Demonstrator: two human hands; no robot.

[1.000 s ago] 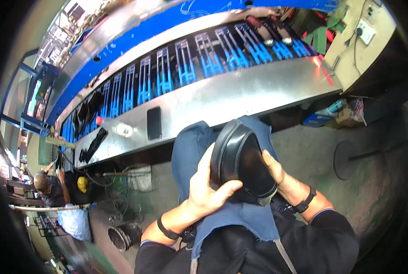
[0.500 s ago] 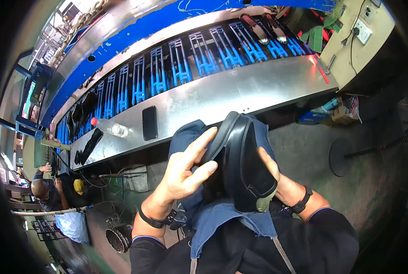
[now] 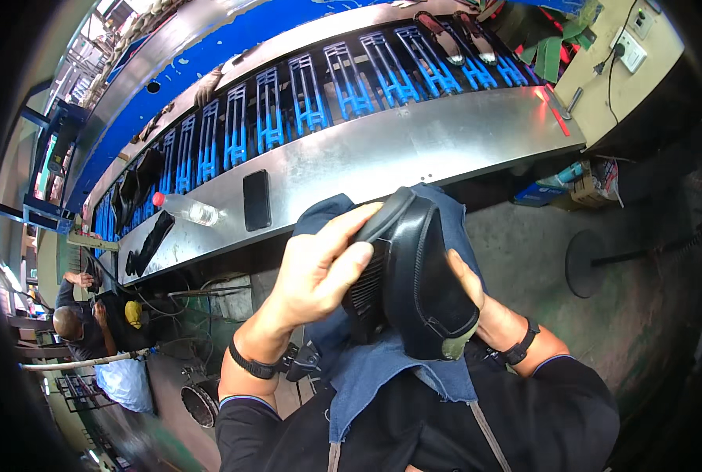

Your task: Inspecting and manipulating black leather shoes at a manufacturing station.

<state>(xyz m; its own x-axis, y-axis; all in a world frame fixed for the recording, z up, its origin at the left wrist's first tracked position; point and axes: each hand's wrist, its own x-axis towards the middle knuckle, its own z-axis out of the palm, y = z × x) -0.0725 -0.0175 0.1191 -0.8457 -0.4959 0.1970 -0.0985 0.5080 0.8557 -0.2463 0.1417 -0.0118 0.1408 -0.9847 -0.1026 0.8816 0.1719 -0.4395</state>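
A black shoe upper [image 3: 430,275] with a stitched seam is held above my lap, its toe pointing toward the bench. A pale green piece [image 3: 455,344] shows at its heel end. My right hand [image 3: 467,282] grips the upper from the right; most of those fingers are hidden behind it. Along the left side of the upper is a black sole [image 3: 365,295] with a ridged face, touching the upper near the toe. My left hand [image 3: 327,267] pinches the sole's edge between thumb and fingers. Whether sole and upper are joined there, I cannot tell.
Ahead runs a metal bench [image 3: 351,157] with a row of blue racks [image 3: 268,114] behind it. On it lie a phone [image 3: 257,200], a red-capped bottle [image 3: 187,208] and a black item [image 3: 150,244]. Two shoes [image 3: 439,37] rest far right. Another person [image 3: 80,324] works at left.
My left hand has turned the sole slightly, so its ridged face now shows more clearly. The upper has shifted only a little in my right hand. A gloved-looking shape appears behind the racks.
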